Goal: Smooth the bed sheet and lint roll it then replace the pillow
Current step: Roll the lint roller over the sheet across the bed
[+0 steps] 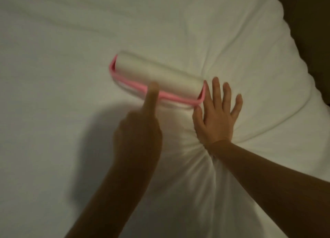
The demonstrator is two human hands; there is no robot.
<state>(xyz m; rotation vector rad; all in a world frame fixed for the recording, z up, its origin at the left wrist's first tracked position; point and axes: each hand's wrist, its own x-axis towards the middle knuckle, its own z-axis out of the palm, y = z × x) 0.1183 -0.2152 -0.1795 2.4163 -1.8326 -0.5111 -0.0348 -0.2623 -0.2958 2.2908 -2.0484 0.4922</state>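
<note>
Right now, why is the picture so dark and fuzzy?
Head view: dim light; the left hand and lint roller are blurred; the right hand looks sharper; a soft shadow lies on the sheet left of the left hand.

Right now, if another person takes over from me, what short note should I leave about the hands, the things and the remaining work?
Left hand: holds the lint roller, index finger along its pink frame; the roller lies on the bed sheet.
Right hand: flat, fingers spread, pressing the sheet beside the roller's right end.
Done: rolling begun; creases fan out near the right wrist.
Left: finish rolling, smooth creases, replace the pillow, not clearly in view.
</note>
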